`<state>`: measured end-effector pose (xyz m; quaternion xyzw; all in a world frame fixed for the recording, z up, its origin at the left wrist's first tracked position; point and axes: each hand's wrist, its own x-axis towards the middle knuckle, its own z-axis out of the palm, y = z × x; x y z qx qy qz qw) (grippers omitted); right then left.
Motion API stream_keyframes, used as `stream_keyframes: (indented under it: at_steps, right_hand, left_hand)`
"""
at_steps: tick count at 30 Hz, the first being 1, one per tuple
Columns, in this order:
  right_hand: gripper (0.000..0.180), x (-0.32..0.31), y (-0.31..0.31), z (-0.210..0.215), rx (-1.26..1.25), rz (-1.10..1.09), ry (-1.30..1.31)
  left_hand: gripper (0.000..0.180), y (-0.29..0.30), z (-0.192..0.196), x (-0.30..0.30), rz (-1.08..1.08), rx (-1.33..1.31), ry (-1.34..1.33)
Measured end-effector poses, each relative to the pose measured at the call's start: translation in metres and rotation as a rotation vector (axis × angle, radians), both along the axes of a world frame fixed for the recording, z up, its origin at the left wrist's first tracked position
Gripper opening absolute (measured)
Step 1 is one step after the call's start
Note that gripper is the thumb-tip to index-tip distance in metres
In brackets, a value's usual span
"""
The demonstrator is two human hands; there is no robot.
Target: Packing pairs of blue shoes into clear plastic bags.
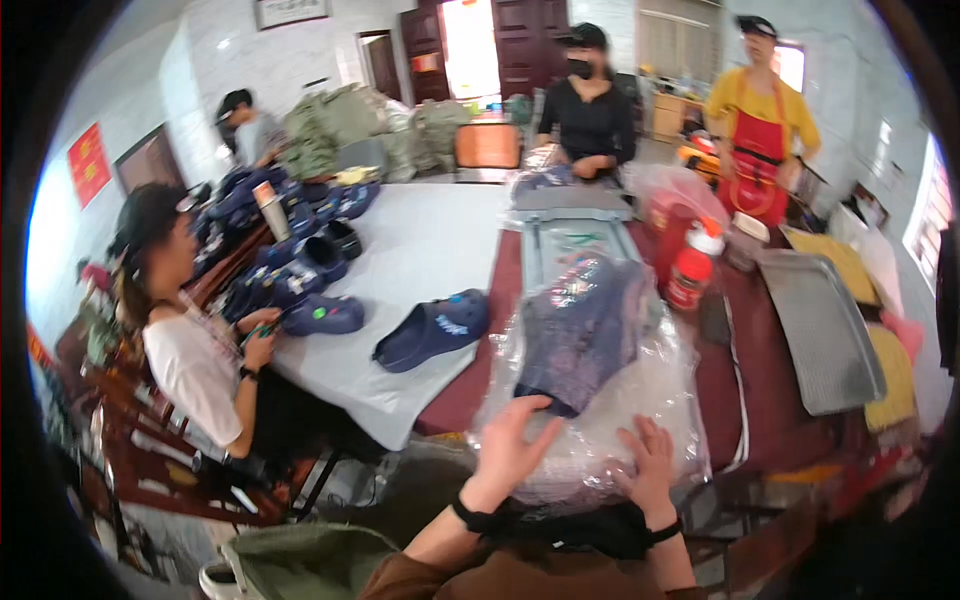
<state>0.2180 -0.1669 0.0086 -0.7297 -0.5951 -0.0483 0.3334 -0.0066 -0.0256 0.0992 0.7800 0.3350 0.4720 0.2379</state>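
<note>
Dark blue clog (580, 330) in clear plastic bag (600, 420), flat on table.

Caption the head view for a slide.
Both hands, left hand and right hand, press clear plastic bags around dark blue clogs.

head view | worn high, tilted down-forward | close over table (760, 420) | single view
</note>
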Motion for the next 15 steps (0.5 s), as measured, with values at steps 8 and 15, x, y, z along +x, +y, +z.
stream_keyframes:
  at_steps: [8,15]
  right_hand:
    - [0.059,0.0,-0.001,0.001,0.044,0.047,0.013]
    - [0.059,-0.002,-0.003,0.003,0.037,0.058,0.015]
  left_hand:
    - [0.082,0.03,0.016,0.002,0.165,0.116,-0.025]
    - [0.132,0.048,-0.007,0.01,0.132,-0.026,0.172]
